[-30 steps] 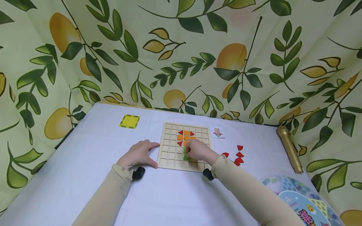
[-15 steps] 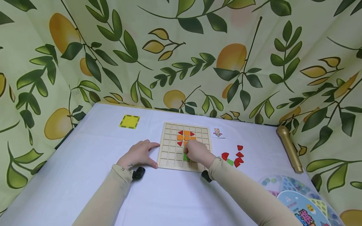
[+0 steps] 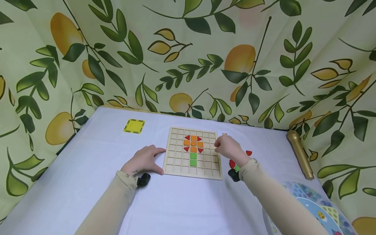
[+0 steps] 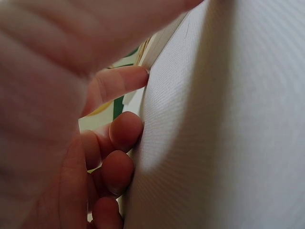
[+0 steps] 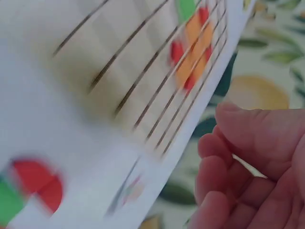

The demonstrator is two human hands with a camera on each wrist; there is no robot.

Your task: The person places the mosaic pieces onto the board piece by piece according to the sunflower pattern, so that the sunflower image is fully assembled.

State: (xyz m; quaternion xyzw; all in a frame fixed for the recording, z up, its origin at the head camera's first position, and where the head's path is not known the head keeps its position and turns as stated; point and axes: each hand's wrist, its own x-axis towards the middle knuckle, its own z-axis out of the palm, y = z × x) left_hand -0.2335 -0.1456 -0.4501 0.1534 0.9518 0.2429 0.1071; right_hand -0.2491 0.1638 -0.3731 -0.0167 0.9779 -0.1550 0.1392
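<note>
A wooden grid board (image 3: pixel 177 160) lies on the white cloth. It bears orange squares (image 3: pixel 193 138) around an orange round piece (image 3: pixel 193 143), several red triangles (image 3: pixel 200 150) at the corners and two green squares (image 3: pixel 193 159) below. My left hand (image 3: pixel 144 161) rests at the board's left side, index fingertip and thumb reaching its edge; in the left wrist view its other fingers curl against the cloth. My right hand (image 3: pixel 230 148) hovers over the board's right edge, fingers loosely curled and holding nothing in the right wrist view. It partly hides a small picture card (image 3: pixel 224 133).
Loose red pieces (image 3: pixel 248 152) and a green piece (image 3: pixel 236 168) lie right of the board, partly behind the right wrist. A yellow square frame (image 3: pixel 134 126) lies at the back left. A golden cylinder (image 3: pixel 301 155) and a round printed package (image 3: pixel 317 209) stand at the right.
My right hand has moved off the pieces to the right, uncovering the lower red triangle and the green squares and partly covering the card. My left hand has stayed in place.
</note>
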